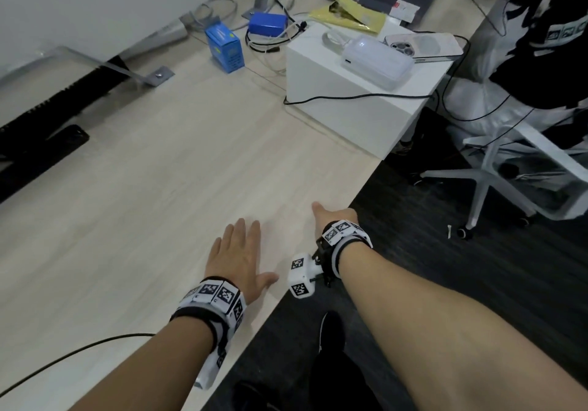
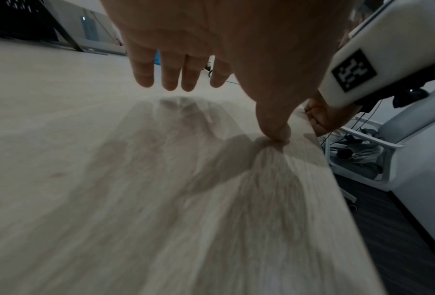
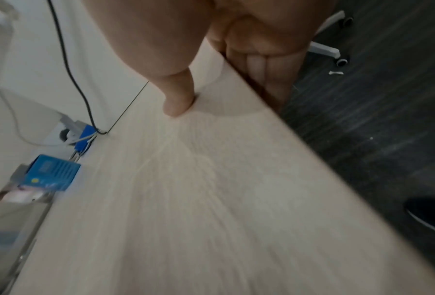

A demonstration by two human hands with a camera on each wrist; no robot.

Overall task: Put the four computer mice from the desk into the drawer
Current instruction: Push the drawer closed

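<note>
Judging from the pale wood-grain desk [image 1: 143,171], which fills most of the head view with no computer mouse on it in any picture, the mice are either already stowed or out of frame. The drawer itself is hidden too (presumably under the front edge, though nothing shows it).

If the step in hand is working that drawer, a straight pull or push square to the desk edge should serve best, with the other palm steadying the top.

For room, the white boxy cabinet [image 1: 350,92] stands on the desk's far right corner, well apart from both hands. A white swivel office chair [image 1: 509,171] sits on the dark floor to the right, near enough to the open side that an elbow swung wide might meet it. The broad middle of the desk is free for the arms.

The left hand [image 1: 234,257] lies spread near the front edge, fingers straight, thumb tip touching the wood, holding nothing. The right hand [image 1: 331,216] clasps the front edge itself, thumb on top and fingers folded underneath; whether they also catch a drawer pull cannot be told.

A small blue cardboard box [image 1: 224,47] stands far back, and a thin black cable [image 1: 79,351] trails beside the left forearm, worth not snagging.
</note>
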